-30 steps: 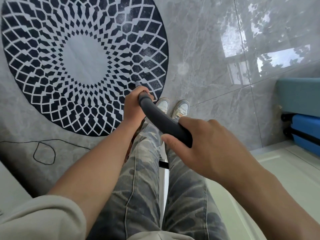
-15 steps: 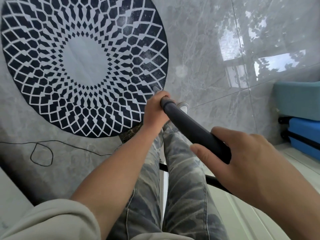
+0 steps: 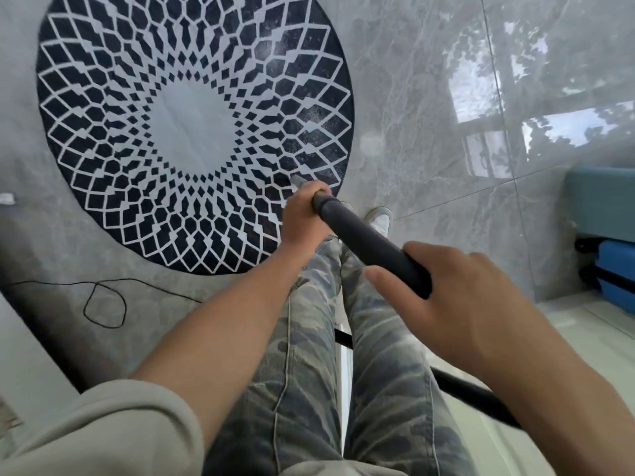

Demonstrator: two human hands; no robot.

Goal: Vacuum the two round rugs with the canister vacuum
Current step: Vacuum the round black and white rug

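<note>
A round rug [image 3: 192, 132] with a dark blue and white diamond pattern and a pale centre lies on the grey floor at upper left. I hold the dark grey vacuum wand [image 3: 371, 245] with both hands. My left hand [image 3: 304, 214] grips its far end over the rug's lower right edge. My right hand [image 3: 460, 304] grips the wand nearer to me. A pale nozzle tip [image 3: 297, 181] shows just beyond my left hand, on the rug. The black hose [image 3: 474, 393] runs off under my right arm. The canister is out of view.
A thin black cord [image 3: 103, 304] loops on the floor at lower left. Blue suitcases [image 3: 611, 269] and a teal box [image 3: 601, 204] stand at the right edge. A pale raised step [image 3: 584, 331] lies at lower right. My feet [image 3: 379, 218] stand by the rug's edge.
The wand's far end and my left hand have moved right and slightly away along the rug's lower right edge; my right hand followed. The camera view shifted, so the rug sits further right.
</note>
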